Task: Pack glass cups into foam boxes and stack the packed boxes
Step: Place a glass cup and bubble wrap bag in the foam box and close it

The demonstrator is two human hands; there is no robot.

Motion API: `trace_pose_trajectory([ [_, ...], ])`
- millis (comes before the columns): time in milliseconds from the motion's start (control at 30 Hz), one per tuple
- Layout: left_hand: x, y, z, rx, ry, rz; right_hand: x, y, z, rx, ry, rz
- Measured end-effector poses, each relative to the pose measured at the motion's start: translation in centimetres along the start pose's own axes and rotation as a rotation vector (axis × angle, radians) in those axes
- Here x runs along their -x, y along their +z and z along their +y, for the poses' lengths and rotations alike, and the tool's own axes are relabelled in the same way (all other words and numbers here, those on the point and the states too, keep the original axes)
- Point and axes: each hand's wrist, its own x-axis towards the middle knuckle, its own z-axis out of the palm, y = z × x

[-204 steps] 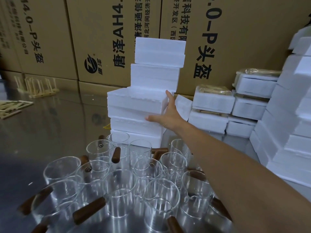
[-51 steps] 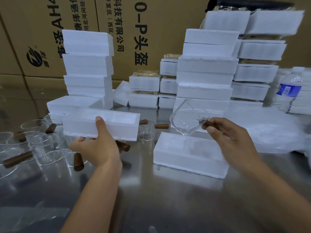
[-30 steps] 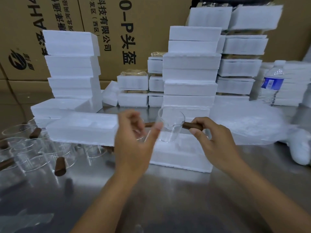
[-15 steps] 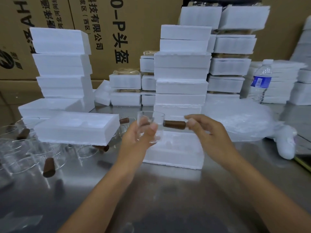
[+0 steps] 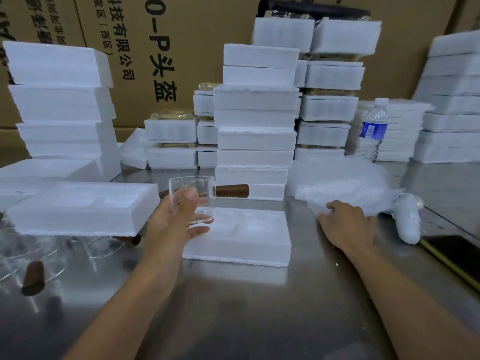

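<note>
Glass cup (image 5: 201,211) sits upright in the left hand (image 5: 176,222), thumb on its near wall and fingers curled beneath, with its brown wooden handle (image 5: 232,190) pointing right. It hangs over the left end of an open foam box (image 5: 249,237) that lies flat on the table. The right hand (image 5: 348,224) is well apart from it, laid on the edge of a heap of clear plastic wrap (image 5: 342,183); I cannot tell whether it pinches a sheet.

The step looks like wrapping the cup before seating it. To do that well, hold the cup level, draw one sheet free without dragging the heap, and turn the handle to suit the hollow in the foam before lowering. Glass would likely slip or chip on bare metal, so it is best set down only in the foam.

In this one head view, the table (image 5: 259,307) is shiny metal. A second foam piece (image 5: 83,209) rests on more cups (image 5: 33,255) at the left. Stacks of foam boxes (image 5: 257,120) rise behind, near a water bottle (image 5: 372,128). Printed cardboard cartons (image 5: 207,35) form the backdrop.
</note>
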Motion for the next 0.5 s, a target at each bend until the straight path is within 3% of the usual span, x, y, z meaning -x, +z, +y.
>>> trace_pose_trajectory([
  [200, 0.1, 0.0, 0.3, 0.035, -0.001, -0.007, 0.1, -0.2, 0.1, -0.024, -0.007, 0.127],
  [367, 0.0, -0.2, 0.7, 0.074, 0.004, -0.018, 0.2, -1.0, -0.2, -0.322, 0.093, 0.308],
  [500, -0.2, -0.4, 0.9, 0.114, 0.006, -0.014, 0.1, -1.2, -0.6, -0.420, 0.095, 0.405],
])
